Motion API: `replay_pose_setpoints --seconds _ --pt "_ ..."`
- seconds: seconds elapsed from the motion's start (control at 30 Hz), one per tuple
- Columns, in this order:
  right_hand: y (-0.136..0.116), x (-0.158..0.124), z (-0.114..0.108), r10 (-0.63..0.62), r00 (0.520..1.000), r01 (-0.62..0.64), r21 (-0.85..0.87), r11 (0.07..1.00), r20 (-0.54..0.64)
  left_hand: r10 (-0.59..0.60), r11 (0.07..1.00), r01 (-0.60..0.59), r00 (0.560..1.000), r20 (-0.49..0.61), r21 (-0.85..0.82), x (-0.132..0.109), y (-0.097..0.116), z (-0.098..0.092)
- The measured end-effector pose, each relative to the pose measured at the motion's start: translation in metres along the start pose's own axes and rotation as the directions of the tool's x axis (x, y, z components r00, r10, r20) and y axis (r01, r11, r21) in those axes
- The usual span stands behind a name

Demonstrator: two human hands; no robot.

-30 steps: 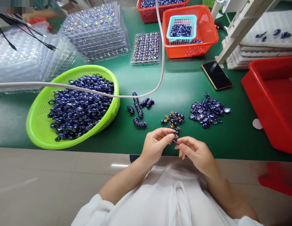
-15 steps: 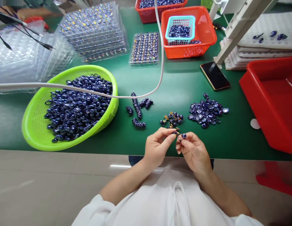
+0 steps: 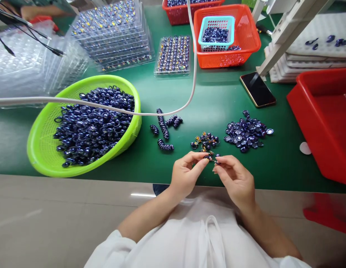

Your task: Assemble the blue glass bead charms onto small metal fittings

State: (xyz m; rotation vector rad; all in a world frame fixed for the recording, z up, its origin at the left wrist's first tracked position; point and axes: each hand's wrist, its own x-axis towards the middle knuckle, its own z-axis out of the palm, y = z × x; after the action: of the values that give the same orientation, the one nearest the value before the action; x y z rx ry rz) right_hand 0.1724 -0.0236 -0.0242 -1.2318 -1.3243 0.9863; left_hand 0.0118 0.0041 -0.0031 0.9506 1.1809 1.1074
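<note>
Above the table's front edge my two hands meet, fingertips almost touching. My left hand (image 3: pixel 186 172) pinches a small glossy dark blue piece (image 3: pixel 208 157), mostly covered by the fingers. Facing it, my right hand (image 3: pixel 236 178) has thumb and fingers closed around a small dark round piece (image 3: pixel 217 162), partly hidden. A thin light line shows between the two. Just beyond lies a small cluster of dark beads with amber parts (image 3: pixel 205 140). To its right is a pile of shiny dark blue pieces (image 3: pixel 244 134); to its left, several short rows of stacked dark rings (image 3: pixel 163 125).
A lime-green basket (image 3: pixel 36 149) full of dark rings stands left. Behind are stacked clear trays (image 3: pixel 119 56), a single filled tray (image 3: pixel 173 56) and an orange basket (image 3: pixel 247 48). A phone (image 3: pixel 258 89) and red bin (image 3: pixel 315 137) are right. A white cable (image 3: pixel 162 114) crosses over the table.
My right hand has turned and shifted slightly right, bringing its fingertips and the small piece level with the left hand's piece. My left hand stays nearly still. The view has shifted slightly.
</note>
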Motion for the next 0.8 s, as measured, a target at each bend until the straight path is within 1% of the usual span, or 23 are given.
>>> replay_pose_setpoints --seconds 0.07,0.13,0.17,0.23,0.3,0.43,0.5,0.57,0.6,0.67,0.73,0.8 --pt "0.000 0.005 -0.005 -0.101 0.994 0.104 -0.160 0.982 0.030 0.005 0.999 -0.006 1.000 0.015 0.034 0.000 0.000 -0.002" --pt "0.000 0.009 -0.009 -0.192 0.979 0.204 -0.267 0.942 0.070 0.015 0.997 -0.016 1.000 0.025 0.070 0.000 -0.001 -0.003" --pt "0.000 0.011 -0.011 -0.222 0.971 0.238 -0.289 0.927 0.086 0.016 0.996 -0.019 0.999 0.029 0.085 0.001 -0.002 -0.004" --pt "0.000 0.012 -0.014 -0.238 0.964 0.261 -0.279 0.924 0.116 0.012 0.994 -0.015 0.999 0.033 0.106 0.001 -0.003 -0.005" --pt "0.000 0.011 -0.016 -0.197 0.968 0.227 -0.204 0.952 0.155 0.003 0.993 -0.007 0.999 0.033 0.117 0.002 -0.004 -0.005" --pt "-0.004 0.007 -0.018 -0.094 0.960 0.099 -0.005 0.995 0.263 -0.042 0.996 0.038 0.998 0.046 0.085 0.002 -0.003 -0.003" --pt "-0.005 0.007 -0.019 -0.075 0.951 0.058 0.065 0.996 0.299 -0.086 0.996 0.084 0.994 0.060 0.041 0.002 -0.001 -0.003" --pt "-0.005 0.008 -0.020 -0.081 0.952 0.062 0.075 0.995 0.294 -0.132 0.991 0.133 0.988 0.076 -0.007 0.001 0.002 -0.003" --pt "-0.004 0.009 -0.020 -0.101 0.956 0.092 0.047 0.995 0.276 -0.151 0.988 0.154 0.985 0.086 -0.028 0.001 0.002 -0.003" --pt "-0.002 0.011 -0.020 -0.181 0.956 0.200 -0.060 0.978 0.231 -0.178 0.981 0.184 0.978 0.106 -0.053 0.000 0.004 -0.003" --pt "-0.001 0.012 -0.021 -0.281 0.940 0.314 -0.166 0.935 0.195 -0.186 0.979 0.194 0.975 0.122 -0.058 0.000 0.004 -0.004" --pt "0.000 0.012 -0.020 -0.362 0.915 0.395 -0.217 0.892 0.177 -0.180 0.981 0.187 0.975 0.127 -0.045 0.000 0.004 -0.003"
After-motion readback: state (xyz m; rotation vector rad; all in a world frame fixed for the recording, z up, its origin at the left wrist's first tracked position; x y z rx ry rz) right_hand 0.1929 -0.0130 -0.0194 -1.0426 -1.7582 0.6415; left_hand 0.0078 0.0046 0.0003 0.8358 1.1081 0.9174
